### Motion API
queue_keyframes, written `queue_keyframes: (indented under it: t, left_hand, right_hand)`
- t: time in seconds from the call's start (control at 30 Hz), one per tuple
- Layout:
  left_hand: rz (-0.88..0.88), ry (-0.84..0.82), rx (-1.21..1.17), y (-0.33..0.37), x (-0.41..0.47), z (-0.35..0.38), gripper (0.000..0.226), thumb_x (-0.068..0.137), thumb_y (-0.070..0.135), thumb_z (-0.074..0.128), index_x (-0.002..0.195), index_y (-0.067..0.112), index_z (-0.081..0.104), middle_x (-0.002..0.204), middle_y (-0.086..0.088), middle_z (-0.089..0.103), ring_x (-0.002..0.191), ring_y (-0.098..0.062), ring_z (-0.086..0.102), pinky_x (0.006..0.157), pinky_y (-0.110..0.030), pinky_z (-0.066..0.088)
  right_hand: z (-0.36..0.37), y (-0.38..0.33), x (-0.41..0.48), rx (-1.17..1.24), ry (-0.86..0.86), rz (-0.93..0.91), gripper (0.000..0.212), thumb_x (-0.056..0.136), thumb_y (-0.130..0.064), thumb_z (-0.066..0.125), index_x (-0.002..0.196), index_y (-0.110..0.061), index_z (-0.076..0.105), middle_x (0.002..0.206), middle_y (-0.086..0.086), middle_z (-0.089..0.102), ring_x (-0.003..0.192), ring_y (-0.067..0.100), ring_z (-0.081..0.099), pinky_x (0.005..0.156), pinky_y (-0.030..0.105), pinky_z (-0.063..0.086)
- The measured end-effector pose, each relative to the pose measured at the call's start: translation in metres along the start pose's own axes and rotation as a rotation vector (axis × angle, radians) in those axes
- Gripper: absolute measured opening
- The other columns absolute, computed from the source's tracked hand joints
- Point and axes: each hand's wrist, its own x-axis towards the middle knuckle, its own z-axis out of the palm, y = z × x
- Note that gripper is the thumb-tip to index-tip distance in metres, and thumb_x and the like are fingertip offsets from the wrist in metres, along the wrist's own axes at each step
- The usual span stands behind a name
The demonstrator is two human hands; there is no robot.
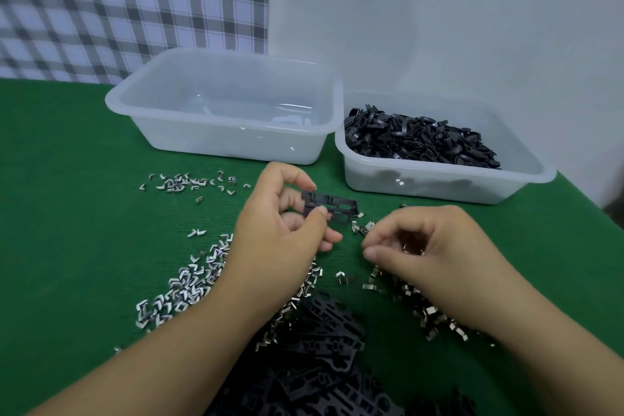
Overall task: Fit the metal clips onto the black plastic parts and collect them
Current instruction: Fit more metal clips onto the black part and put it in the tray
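While raised off the green table cover [67, 179], pinched at its left end between thumb and forefinger of the left hand [283, 223]: one flat, slotted black plastic part [337, 208], free end pointing right. Just right of and below that part, the right hand [429, 246], fingers curled inward, thumb close to the fingertips, glints of metal beneath the palm; impossible to tell whether gripping a clip or merely hovering over them. Between the part and the right hand, a small cluster of metal clips [363, 226] lying on the cover. Below and left of the part, a broad scatter of clips [182, 287]; well to its left, a thinner sprinkle of clips [182, 182]; below and right, another spread of clips [429, 317] under the right wrist. Directly below the part, a heap of black plastic parts [324, 341]. Behind and left of the part, a translucent tub [236, 142]; behind and right, a second tub [439, 182] piled with small black loops [418, 142].
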Motion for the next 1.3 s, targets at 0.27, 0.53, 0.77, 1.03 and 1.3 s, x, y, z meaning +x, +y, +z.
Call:
queue_keyframes:
  t: [0.27, 0.53, 0.77, 1.03, 1.3]
  left_hand:
    - [0.056, -0.107, 0.269, 0.005, -0.005, 0.002, 0.03, 0.088, 0.003, 0.058, 0.087, 0.032, 0.064, 0.075, 0.001, 0.059, 0.061, -0.008, 0.07, 0.052, -0.03, 0.056]
    - [0.159, -0.183, 0.411, 0.008, -0.009, 0.005, 0.003, 0.082, 0.033, 0.062, 0.083, 0.032, 0.064, 0.063, 0.003, 0.063, 0.049, -0.005, 0.062, 0.048, -0.018, 0.047]
    - [0.096, -0.131, 0.383, 0.006, -0.007, 0.005, 0.009, 0.077, 0.032, 0.059, 0.072, 0.026, 0.063, 0.049, 0.001, 0.05, 0.042, -0.013, 0.042, 0.043, -0.024, 0.035]
    - [-0.01, -0.118, 0.176, 0.008, -0.005, 0.003, 0.017, 0.086, 0.013, 0.06, 0.074, 0.02, 0.069, 0.047, -0.001, 0.056, 0.04, -0.008, 0.051, 0.043, -0.017, 0.041]
    - [-0.153, -0.073, -0.038, 0.009, -0.002, 0.005, 0.027, 0.085, -0.005, 0.062, 0.097, 0.019, 0.065, 0.072, -0.007, 0.074, 0.072, -0.016, 0.074, 0.061, -0.019, 0.056]
  right_hand:
    - [0.006, 0.012, 0.005, 0.56, 0.223, 0.105, 0.001, 0.078, -0.012, 0.068, 0.077, -0.013, 0.069, 0.073, 0.005, 0.073, 0.061, 0.011, 0.063, 0.061, 0.018, 0.052]
    - [0.015, 0.01, 0.005, 0.642, 0.203, -0.006, 0.006, 0.077, -0.006, 0.069, 0.075, -0.012, 0.07, 0.069, 0.004, 0.071, 0.059, 0.002, 0.061, 0.056, 0.011, 0.045]
    - [0.017, 0.011, 0.001, 0.181, 0.321, -0.203, 0.014, 0.074, -0.01, 0.075, 0.074, -0.023, 0.072, 0.065, -0.001, 0.066, 0.06, 0.013, 0.057, 0.057, 0.025, 0.048]
    - [0.016, 0.015, 0.001, -0.176, 0.458, -0.417, 0.005, 0.079, -0.015, 0.067, 0.08, -0.015, 0.072, 0.077, -0.009, 0.065, 0.076, 0.007, 0.059, 0.071, 0.02, 0.046]
    - [0.02, 0.015, 0.0, -0.185, 0.543, -0.395, 0.005, 0.078, -0.015, 0.069, 0.081, -0.017, 0.073, 0.077, -0.007, 0.063, 0.076, 0.016, 0.058, 0.069, 0.025, 0.045]
